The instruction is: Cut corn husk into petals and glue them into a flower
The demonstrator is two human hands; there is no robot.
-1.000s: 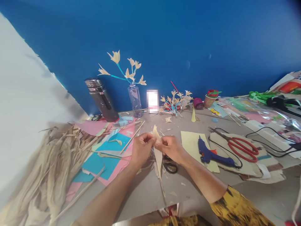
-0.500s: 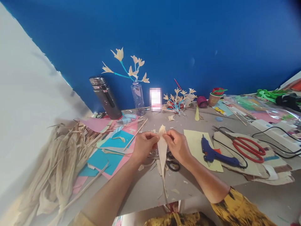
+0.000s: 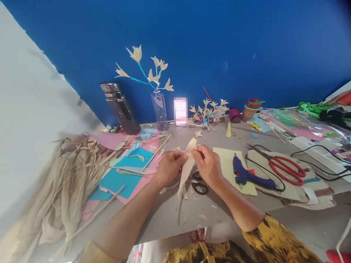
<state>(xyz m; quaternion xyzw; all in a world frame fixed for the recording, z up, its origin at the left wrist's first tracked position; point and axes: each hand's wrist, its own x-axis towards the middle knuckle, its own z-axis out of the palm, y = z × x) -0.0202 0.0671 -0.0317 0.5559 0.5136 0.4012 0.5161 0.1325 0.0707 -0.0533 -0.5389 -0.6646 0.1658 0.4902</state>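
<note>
Both my hands meet over the grey table (image 3: 170,215), pinching one long pale dried husk strip (image 3: 187,168). My left hand (image 3: 170,166) grips its upper part from the left with closed fingers. My right hand (image 3: 208,166) pinches it from the right, just below the strip's frayed top. The strip's narrow tail hangs down and to the left toward the table. Black-handled scissors (image 3: 199,187) lie on the table right under my hands.
A heap of dried husks (image 3: 63,190) fills the left. Blue and pink paper sheets (image 3: 120,179) lie beside it. A blue glue gun (image 3: 251,176), red scissors (image 3: 285,168) and cables sit to the right. A dark flask (image 3: 120,107) and a bottle of husk flowers (image 3: 157,109) stand at the wall.
The husk strip has tilted, its tail swinging to the left and its top leaning right. Both hands stayed together on it and shifted slightly.
</note>
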